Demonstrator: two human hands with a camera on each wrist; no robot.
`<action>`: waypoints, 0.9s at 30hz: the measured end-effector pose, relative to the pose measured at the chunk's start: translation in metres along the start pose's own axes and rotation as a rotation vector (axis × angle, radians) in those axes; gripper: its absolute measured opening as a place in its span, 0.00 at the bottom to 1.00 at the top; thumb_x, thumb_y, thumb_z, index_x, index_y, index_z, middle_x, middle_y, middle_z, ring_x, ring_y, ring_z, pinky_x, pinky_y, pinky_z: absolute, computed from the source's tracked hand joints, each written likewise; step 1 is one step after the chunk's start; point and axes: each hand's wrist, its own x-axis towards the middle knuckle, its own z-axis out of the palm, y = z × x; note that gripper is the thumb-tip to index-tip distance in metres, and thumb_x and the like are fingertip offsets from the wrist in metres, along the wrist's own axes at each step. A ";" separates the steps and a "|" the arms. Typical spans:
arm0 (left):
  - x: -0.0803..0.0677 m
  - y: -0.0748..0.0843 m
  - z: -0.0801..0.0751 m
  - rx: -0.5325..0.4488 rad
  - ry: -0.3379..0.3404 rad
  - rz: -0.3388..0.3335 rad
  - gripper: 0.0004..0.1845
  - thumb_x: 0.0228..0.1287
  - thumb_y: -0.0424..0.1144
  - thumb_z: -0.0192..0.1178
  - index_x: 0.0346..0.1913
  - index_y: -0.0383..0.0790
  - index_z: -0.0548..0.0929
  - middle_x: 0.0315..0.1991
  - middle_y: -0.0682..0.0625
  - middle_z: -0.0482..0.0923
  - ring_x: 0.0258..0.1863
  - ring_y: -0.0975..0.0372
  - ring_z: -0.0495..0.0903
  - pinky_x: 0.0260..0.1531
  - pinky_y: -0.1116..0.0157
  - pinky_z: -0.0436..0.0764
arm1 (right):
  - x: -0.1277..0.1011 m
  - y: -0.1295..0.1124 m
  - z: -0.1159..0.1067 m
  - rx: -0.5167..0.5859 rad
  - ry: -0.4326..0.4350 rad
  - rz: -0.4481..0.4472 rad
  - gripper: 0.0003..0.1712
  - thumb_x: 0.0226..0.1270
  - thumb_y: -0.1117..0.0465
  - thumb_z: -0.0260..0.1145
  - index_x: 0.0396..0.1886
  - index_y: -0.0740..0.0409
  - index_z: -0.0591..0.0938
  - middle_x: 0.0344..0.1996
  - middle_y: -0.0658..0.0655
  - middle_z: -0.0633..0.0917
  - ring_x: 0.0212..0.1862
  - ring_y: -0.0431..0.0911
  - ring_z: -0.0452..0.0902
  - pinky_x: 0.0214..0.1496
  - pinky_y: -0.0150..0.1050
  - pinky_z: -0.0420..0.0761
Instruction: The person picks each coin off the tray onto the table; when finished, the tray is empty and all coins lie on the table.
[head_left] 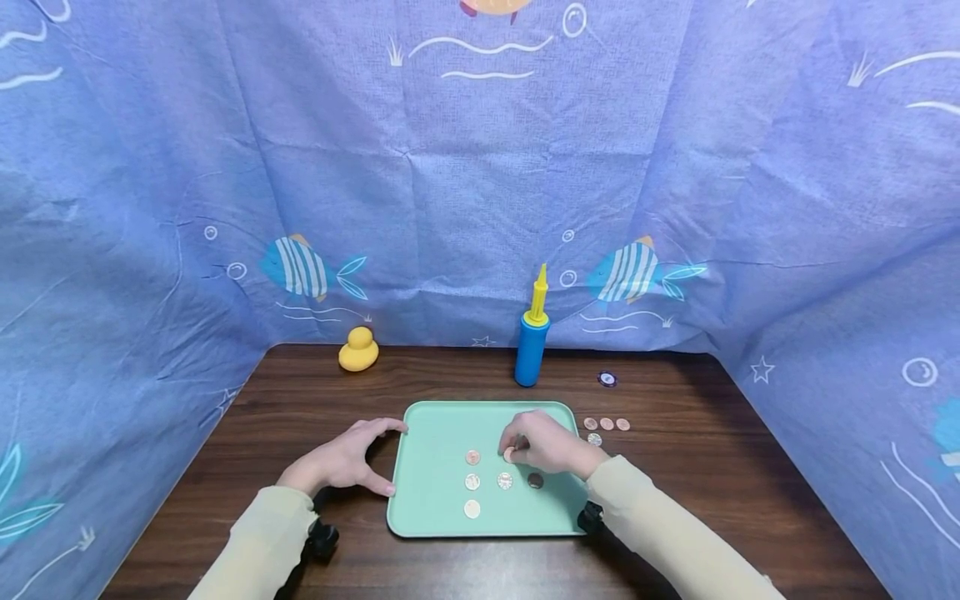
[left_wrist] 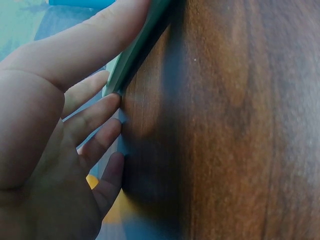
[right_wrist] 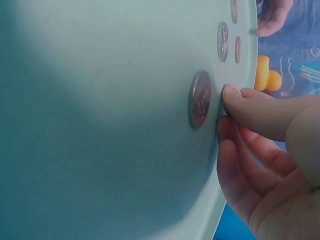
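Note:
A pale green tray (head_left: 431, 433) lies on the dark wooden table with several coins in it. My right hand (head_left: 547, 443) is over its right half and pinches a coin (right_wrist: 231, 92) between thumb and fingertips, close to the tray surface. Below that hand in the head view are a dark coin (head_left: 535, 480) and a silver coin (head_left: 505, 481). Farther left, a coppery coin (head_left: 472, 457), a silver coin (head_left: 472, 482) and a pale coin (head_left: 472, 509) form a column. My left hand (head_left: 343, 454), fingers spread, touches the tray's left rim (left_wrist: 116, 75).
Right of the tray lie several more coins (head_left: 607, 423) and a silver one (head_left: 595, 438), with a dark blue chip (head_left: 607, 379) beyond. A blue hand pump (head_left: 529, 350) with a yellow nozzle stands behind the tray. A yellow duck (head_left: 358, 350) sits back left. Blue cloth (head_left: 480, 208) surrounds the table.

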 end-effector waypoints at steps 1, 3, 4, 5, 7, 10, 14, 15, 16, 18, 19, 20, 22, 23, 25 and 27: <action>0.000 0.000 0.000 0.000 0.000 -0.001 0.50 0.50 0.52 0.84 0.76 0.49 0.70 0.75 0.42 0.66 0.74 0.43 0.62 0.67 0.37 0.67 | -0.001 0.001 -0.001 0.003 0.004 0.001 0.07 0.64 0.71 0.76 0.38 0.55 0.92 0.36 0.50 0.91 0.39 0.39 0.83 0.44 0.35 0.83; 0.000 0.001 0.000 0.003 0.001 -0.004 0.50 0.50 0.52 0.84 0.76 0.50 0.70 0.75 0.42 0.66 0.74 0.43 0.62 0.67 0.38 0.67 | -0.002 0.002 -0.002 0.015 0.006 0.009 0.06 0.64 0.70 0.76 0.37 0.55 0.92 0.35 0.49 0.91 0.39 0.39 0.83 0.44 0.35 0.83; 0.000 0.001 0.000 0.003 0.000 -0.005 0.50 0.50 0.52 0.84 0.76 0.50 0.70 0.75 0.42 0.66 0.74 0.43 0.62 0.67 0.38 0.67 | -0.003 0.003 -0.002 0.020 0.006 0.013 0.06 0.65 0.69 0.77 0.36 0.55 0.92 0.35 0.49 0.91 0.39 0.39 0.83 0.44 0.35 0.83; 0.000 0.001 0.000 0.005 0.000 -0.006 0.50 0.50 0.52 0.84 0.76 0.50 0.70 0.75 0.42 0.67 0.74 0.43 0.62 0.67 0.38 0.67 | -0.004 0.004 -0.003 0.025 0.006 0.016 0.05 0.65 0.69 0.77 0.36 0.55 0.92 0.34 0.49 0.91 0.38 0.39 0.83 0.44 0.35 0.83; 0.000 0.001 0.000 0.004 0.000 -0.006 0.50 0.50 0.52 0.84 0.76 0.50 0.70 0.75 0.42 0.67 0.74 0.43 0.62 0.67 0.38 0.67 | -0.006 0.005 -0.004 0.040 0.004 0.027 0.04 0.66 0.68 0.77 0.35 0.55 0.91 0.33 0.48 0.90 0.37 0.38 0.83 0.43 0.36 0.83; 0.000 0.001 0.000 0.003 0.000 -0.008 0.50 0.50 0.51 0.84 0.76 0.50 0.70 0.75 0.42 0.67 0.74 0.43 0.62 0.67 0.38 0.67 | -0.009 0.007 -0.005 0.061 0.001 0.048 0.03 0.67 0.66 0.76 0.34 0.54 0.90 0.32 0.46 0.89 0.36 0.37 0.82 0.43 0.36 0.83; 0.000 0.000 0.001 0.006 0.001 -0.006 0.50 0.50 0.52 0.84 0.76 0.50 0.70 0.75 0.43 0.67 0.73 0.44 0.63 0.67 0.38 0.68 | -0.014 0.010 -0.008 0.089 0.004 0.065 0.03 0.68 0.64 0.76 0.35 0.52 0.89 0.31 0.45 0.88 0.37 0.35 0.81 0.44 0.36 0.83; 0.000 0.000 0.001 0.006 0.001 -0.004 0.50 0.50 0.52 0.84 0.76 0.50 0.70 0.75 0.43 0.67 0.73 0.44 0.63 0.67 0.38 0.68 | -0.015 0.011 -0.008 0.100 0.005 0.071 0.03 0.68 0.64 0.76 0.35 0.53 0.89 0.32 0.45 0.88 0.37 0.35 0.81 0.44 0.36 0.83; 0.000 0.000 0.001 0.008 0.001 -0.002 0.50 0.51 0.52 0.84 0.76 0.50 0.70 0.75 0.43 0.67 0.73 0.44 0.63 0.67 0.38 0.68 | -0.017 0.012 -0.009 0.108 0.007 0.076 0.02 0.68 0.63 0.76 0.35 0.52 0.89 0.32 0.44 0.88 0.37 0.35 0.81 0.45 0.37 0.84; 0.000 -0.001 0.001 0.008 0.001 0.002 0.50 0.51 0.52 0.84 0.76 0.50 0.70 0.75 0.43 0.67 0.73 0.44 0.63 0.67 0.38 0.68 | -0.019 0.014 -0.011 0.131 0.011 0.093 0.01 0.69 0.63 0.75 0.36 0.52 0.90 0.32 0.44 0.88 0.38 0.36 0.81 0.46 0.37 0.84; 0.000 -0.001 0.001 0.008 0.002 0.004 0.50 0.51 0.52 0.84 0.76 0.50 0.70 0.75 0.43 0.67 0.73 0.44 0.63 0.67 0.38 0.67 | -0.021 0.015 -0.012 0.141 0.013 0.103 0.01 0.70 0.62 0.75 0.37 0.53 0.90 0.32 0.43 0.88 0.38 0.36 0.81 0.46 0.37 0.84; 0.000 -0.001 0.001 0.008 0.001 0.005 0.50 0.51 0.52 0.84 0.76 0.50 0.70 0.75 0.43 0.67 0.73 0.44 0.63 0.67 0.38 0.68 | -0.023 0.016 -0.013 0.152 0.017 0.112 0.02 0.70 0.61 0.75 0.37 0.54 0.90 0.33 0.43 0.88 0.38 0.36 0.81 0.46 0.37 0.84; 0.000 -0.001 0.001 0.007 0.002 0.006 0.50 0.51 0.52 0.84 0.76 0.50 0.70 0.75 0.43 0.67 0.73 0.44 0.63 0.67 0.38 0.68 | -0.026 0.018 -0.016 0.170 0.030 0.132 0.02 0.71 0.60 0.75 0.38 0.53 0.91 0.33 0.43 0.88 0.39 0.36 0.82 0.47 0.38 0.84; -0.001 -0.001 0.001 0.006 0.002 0.006 0.50 0.51 0.52 0.84 0.76 0.50 0.70 0.75 0.42 0.67 0.73 0.44 0.63 0.67 0.38 0.68 | -0.028 0.019 -0.018 0.177 0.038 0.137 0.02 0.71 0.60 0.75 0.39 0.53 0.91 0.33 0.43 0.88 0.39 0.36 0.83 0.47 0.38 0.85; -0.001 0.000 0.001 0.005 0.003 0.006 0.50 0.51 0.52 0.84 0.76 0.50 0.70 0.74 0.42 0.67 0.73 0.44 0.63 0.66 0.38 0.68 | -0.033 0.022 -0.021 0.178 0.057 0.140 0.03 0.71 0.59 0.75 0.39 0.53 0.90 0.33 0.43 0.88 0.38 0.36 0.83 0.46 0.38 0.85; -0.001 0.000 0.001 0.002 0.003 0.004 0.50 0.50 0.52 0.84 0.76 0.50 0.70 0.74 0.42 0.67 0.73 0.44 0.63 0.66 0.38 0.68 | -0.037 0.025 -0.025 0.184 0.076 0.143 0.02 0.70 0.60 0.75 0.40 0.51 0.90 0.33 0.43 0.88 0.38 0.37 0.83 0.46 0.38 0.85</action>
